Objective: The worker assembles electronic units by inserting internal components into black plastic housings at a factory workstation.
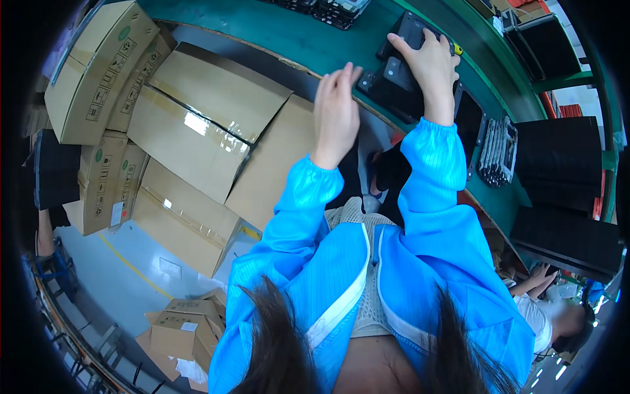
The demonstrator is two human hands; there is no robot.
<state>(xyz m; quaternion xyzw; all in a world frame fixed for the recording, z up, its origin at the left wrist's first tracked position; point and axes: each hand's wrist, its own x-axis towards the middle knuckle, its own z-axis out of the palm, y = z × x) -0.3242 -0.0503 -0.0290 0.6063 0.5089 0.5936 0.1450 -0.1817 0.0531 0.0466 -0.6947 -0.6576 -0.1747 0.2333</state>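
Note:
A black box-shaped part rests at the near edge of the green workbench, with corner holes on its upper side. My right hand spans its far end, thumb on one side and bent fingers on the other. Beside those fingertips shows a small yellow-and-black object, mostly hidden. My left hand hovers just off the bench edge, left of the black part. Its fingers are stretched out, and nothing shows in them.
Stacked cardboard cartons fill the left side, close to the bench. Thin metal frames stand in a row on the right, beside large black panels. More dark frames lie at the back. Another person sits at lower right.

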